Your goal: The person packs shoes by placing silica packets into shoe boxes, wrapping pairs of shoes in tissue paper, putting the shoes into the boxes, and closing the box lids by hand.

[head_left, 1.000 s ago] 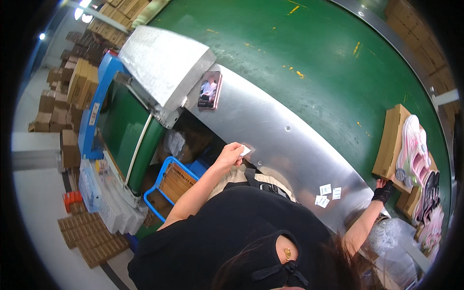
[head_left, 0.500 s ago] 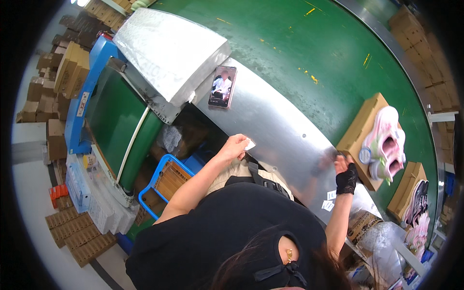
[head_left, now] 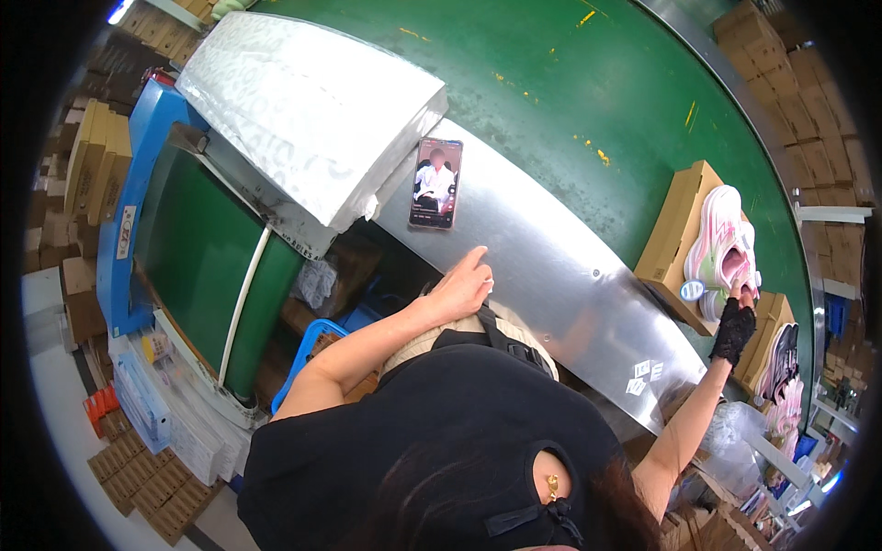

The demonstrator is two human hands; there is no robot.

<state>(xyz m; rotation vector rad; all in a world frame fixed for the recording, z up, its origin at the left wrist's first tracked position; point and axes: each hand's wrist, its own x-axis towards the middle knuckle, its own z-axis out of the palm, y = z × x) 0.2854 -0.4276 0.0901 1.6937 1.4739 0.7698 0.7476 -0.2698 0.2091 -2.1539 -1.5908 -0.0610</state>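
Note:
At the right, my right hand (head_left: 738, 326), in a black lace fingerless glove, has its fingers closed at the heel opening of a pink and white sneaker (head_left: 719, 234). The sneakers rest on a brown shoe box (head_left: 675, 234), and a round blue-and-white tag (head_left: 692, 290) hangs beside them. Close to my waist, over the metal table edge (head_left: 542, 266), is my left hand (head_left: 462, 289). Its index finger points forward while the other fingers curl, with a small white piece (head_left: 490, 286) showing at them; its kind is hard to make out.
A phone (head_left: 435, 184) playing a video lies beside a large white wrapped block (head_left: 312, 110). Several white labels (head_left: 641, 375) stick to the metal edge. Beyond runs a green conveyor belt (head_left: 514, 64). Another box with dark shoes (head_left: 783, 358) is at far right; a blue basket (head_left: 308, 354) stands left.
My right hand has moved from the box's near side to the sneakers' heel. The left hand's index finger has straightened, and the white piece shows less. The view has shifted slightly.

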